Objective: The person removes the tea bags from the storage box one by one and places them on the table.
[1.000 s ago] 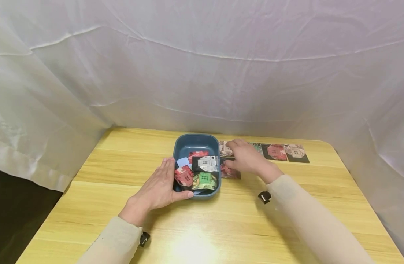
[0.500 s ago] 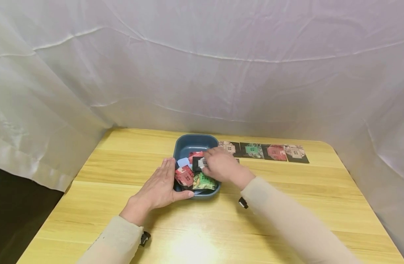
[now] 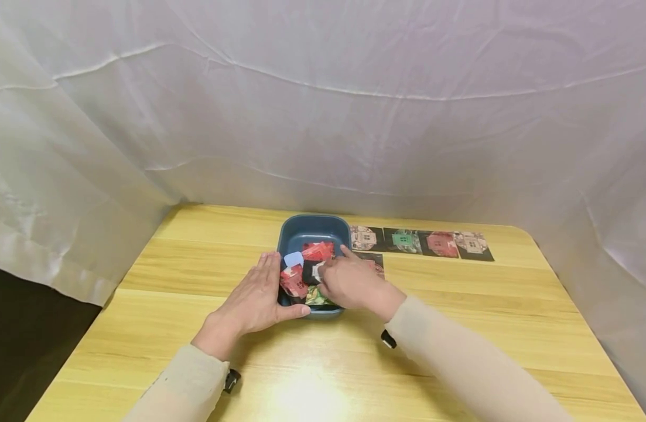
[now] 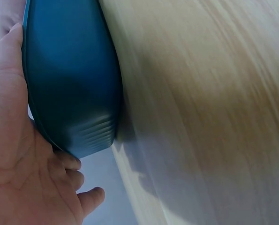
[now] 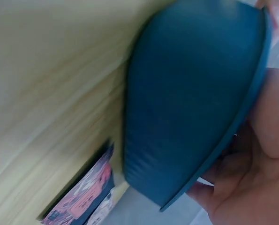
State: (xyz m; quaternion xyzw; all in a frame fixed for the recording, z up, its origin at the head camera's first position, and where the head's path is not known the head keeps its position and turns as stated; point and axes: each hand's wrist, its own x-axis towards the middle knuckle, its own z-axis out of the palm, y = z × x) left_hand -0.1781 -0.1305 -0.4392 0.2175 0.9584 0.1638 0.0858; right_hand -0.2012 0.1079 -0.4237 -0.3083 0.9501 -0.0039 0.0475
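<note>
A dark blue rectangular tray (image 3: 306, 225) stands on the table, with several small square sachets inside. My left hand (image 3: 250, 300) rests along its left rim, fingers straight, thumb across the near corner. My right hand (image 3: 356, 284) reaches over the right rim, fingers bent, and pinches a black-and-white sachet (image 3: 310, 273) in the tray. Red sachets (image 3: 319, 251) lie behind and left of it; a yellow-green sachet (image 3: 315, 296) is partly covered by my hand. A light blue piece (image 3: 293, 259) shows at the left wall. In the right wrist view the tray's wall (image 5: 191, 103) hides the fingertips.
Right of the tray, a back row of sachets lies flat: black-and-beige (image 3: 365, 237), green (image 3: 403, 240), red (image 3: 441, 244) and another beige one (image 3: 474, 245). A further sachet (image 3: 376, 261) begins a row in front. A pale curtain (image 3: 323, 146) hangs behind the wooden table (image 3: 460, 328).
My right hand has moved left from the laid-out sachets into the tray. The black-and-white sachet has shifted slightly left and toward me, uncovering more of the red one. My left hand stays put.
</note>
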